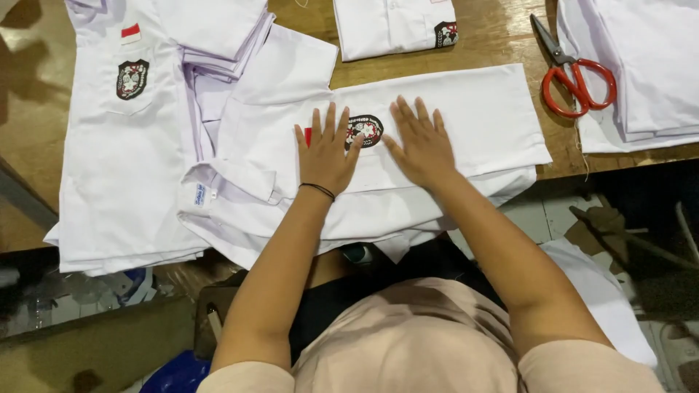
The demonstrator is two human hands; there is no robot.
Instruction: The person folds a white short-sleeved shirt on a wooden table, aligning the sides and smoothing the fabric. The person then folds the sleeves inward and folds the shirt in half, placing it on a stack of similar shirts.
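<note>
On the near table edge, left hand (325, 156) and right hand (421, 142) press flat, fingers spread wide, holding nothing, on a folded white shirt (451, 124) (badge (364, 130) between them); farther right lie red scissors (575, 76).

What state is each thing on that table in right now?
Left hand: open, flat on the shirt.
Right hand: open, flat on the shirt.
Folded shirt: lying flat, badge up.
Scissors: shut, lying on the table.
Shirt stack: piled, left.
</note>
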